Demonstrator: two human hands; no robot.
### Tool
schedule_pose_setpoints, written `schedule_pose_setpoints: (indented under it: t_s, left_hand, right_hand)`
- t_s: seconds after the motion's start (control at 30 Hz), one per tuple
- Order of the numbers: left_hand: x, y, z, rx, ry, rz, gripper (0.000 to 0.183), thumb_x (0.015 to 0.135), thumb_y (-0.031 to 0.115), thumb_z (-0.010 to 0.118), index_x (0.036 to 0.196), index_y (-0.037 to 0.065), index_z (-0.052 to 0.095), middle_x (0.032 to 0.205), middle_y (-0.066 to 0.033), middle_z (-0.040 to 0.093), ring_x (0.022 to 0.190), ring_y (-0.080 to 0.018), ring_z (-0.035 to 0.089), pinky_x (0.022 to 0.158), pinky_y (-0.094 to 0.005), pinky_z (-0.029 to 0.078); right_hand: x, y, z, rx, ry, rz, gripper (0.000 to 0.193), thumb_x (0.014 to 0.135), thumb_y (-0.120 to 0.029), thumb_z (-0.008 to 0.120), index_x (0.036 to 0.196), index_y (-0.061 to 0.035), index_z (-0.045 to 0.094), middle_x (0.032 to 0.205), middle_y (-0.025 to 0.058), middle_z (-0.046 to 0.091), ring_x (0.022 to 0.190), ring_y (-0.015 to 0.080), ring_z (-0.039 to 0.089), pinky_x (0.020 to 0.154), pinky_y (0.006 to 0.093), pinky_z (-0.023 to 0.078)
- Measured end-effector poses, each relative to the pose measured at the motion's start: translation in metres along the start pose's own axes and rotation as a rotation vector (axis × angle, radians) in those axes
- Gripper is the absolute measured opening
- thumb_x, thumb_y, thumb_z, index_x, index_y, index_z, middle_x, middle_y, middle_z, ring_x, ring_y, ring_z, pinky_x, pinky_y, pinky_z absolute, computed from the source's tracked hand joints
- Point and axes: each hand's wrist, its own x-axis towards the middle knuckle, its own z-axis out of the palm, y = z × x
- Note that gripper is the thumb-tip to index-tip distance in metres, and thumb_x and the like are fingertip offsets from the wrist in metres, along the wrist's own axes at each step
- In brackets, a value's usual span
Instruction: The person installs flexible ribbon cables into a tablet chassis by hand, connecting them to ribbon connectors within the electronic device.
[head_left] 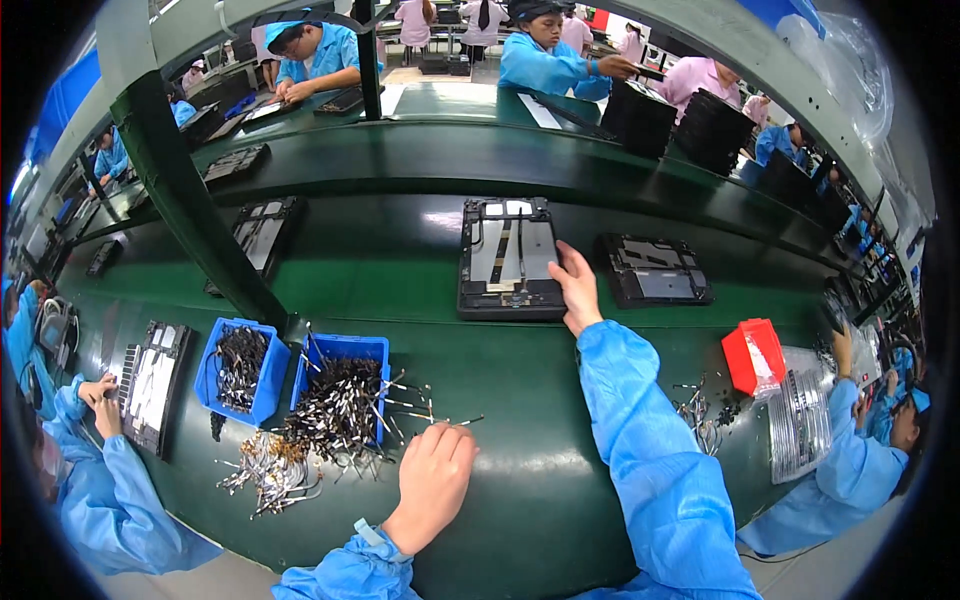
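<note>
My right hand (pixel 577 288) reaches up the bench and grips the right edge of an opened tablet-like device (pixel 540 245), its thumb on top. The device has a thick black frame, grey panels and a dark cable strip across its middle. Lower down, my left hand (pixel 433 485) has its fingers curled together at a thin cable (pixel 470 420), whose end sticks out past the fingertips. That cable lies beside a heap of short black-and-silver cables (pixel 335 405) spilling from a blue bin (pixel 375 347). The fingertips of my left hand are partly hidden.
A second blue bin (pixel 265 385) holds dark cables; pale cables (pixel 270 475) lie in front. Another opened device (pixel 655 270) sits right of mine. A red bin (pixel 752 350) and bagged strips (pixel 800 425) lie farther right. A green post (pixel 195 200) rises at left. Co-workers sit on both sides.
</note>
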Motion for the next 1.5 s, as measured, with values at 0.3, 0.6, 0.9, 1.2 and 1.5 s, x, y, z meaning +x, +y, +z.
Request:
schedule_pose_setpoints:
  t_s: [0.3, 0.6, 0.9, 1.2, 1.5]
  left_hand:
    - [0.027, 0.005, -0.04, -0.403, 0.182, -0.155, 0.013, 0.075, 0.005, 0.075, 0.084, 0.006, 0.067, 0.103, -0.0062, 0.067, 0.098, -0.0282, 0.058, 0.086, -0.039, 0.047]
    - [0.033, 0.043, -0.015, -1.092, -0.062, -0.287, 0.014, 0.087, 0.006, 0.067, 0.1, 0.003, 0.067, 0.11, -0.0109, 0.068, 0.107, -0.0236, 0.062, 0.093, -0.0367, 0.046]
    - [0.023, 0.069, -0.012, -1.185, -0.71, -0.484, 0.029, 0.101, 0.007, 0.046, 0.125, -0.005, 0.055, 0.107, -0.0157, 0.069, 0.099, -0.02, 0.068, 0.09, -0.0318, 0.054]
    - [0.021, 0.079, -0.012, -1.272, -0.644, -0.464, 0.025, 0.098, 0.007, 0.052, 0.119, -0.005, 0.06, 0.101, -0.0157, 0.072, 0.092, -0.0202, 0.071, 0.084, -0.0314, 0.057]
    - [0.019, 0.081, -0.011, -0.948, -0.479, -0.08, 0.019, 0.094, 0.003, 0.055, 0.112, -0.003, 0.061, 0.092, -0.0126, 0.073, 0.086, -0.0204, 0.073, 0.073, -0.0308, 0.058]
  right_hand:
    - [-0.077, -0.1, 0.025, -0.676, -0.541, -0.086, 0.056, 0.069, 0.003, 0.063, 0.125, -0.003, 0.06, 0.121, 0.015, 0.062, 0.108, 0.0248, 0.061, 0.092, 0.0353, 0.051]
    - [-0.232, -0.135, 0.0, -0.493, -0.533, 0.164, 0.018, 0.085, -0.005, 0.072, 0.103, -0.0033, 0.074, 0.096, 0.0073, 0.073, 0.085, 0.0158, 0.069, 0.077, 0.0267, 0.057]
    - [-0.238, -0.131, -0.034, -0.19, -0.239, 0.338, 0.02, 0.087, -0.003, 0.07, 0.107, 0.0006, 0.071, 0.09, 0.008, 0.071, 0.077, 0.0114, 0.067, 0.072, 0.0254, 0.056]
    - [-0.281, -0.15, -0.032, -0.622, -0.224, -0.277, 0.024, 0.075, 0.002, 0.077, 0.098, -0.0015, 0.074, 0.099, 0.0131, 0.071, 0.092, 0.0256, 0.069, 0.083, 0.0339, 0.057]
    - [-0.279, -0.142, -0.036, -0.478, -0.253, -0.115, 0.016, 0.078, 0.0, 0.075, 0.094, -0.0005, 0.073, 0.092, 0.0117, 0.072, 0.086, 0.0247, 0.07, 0.077, 0.0333, 0.056]
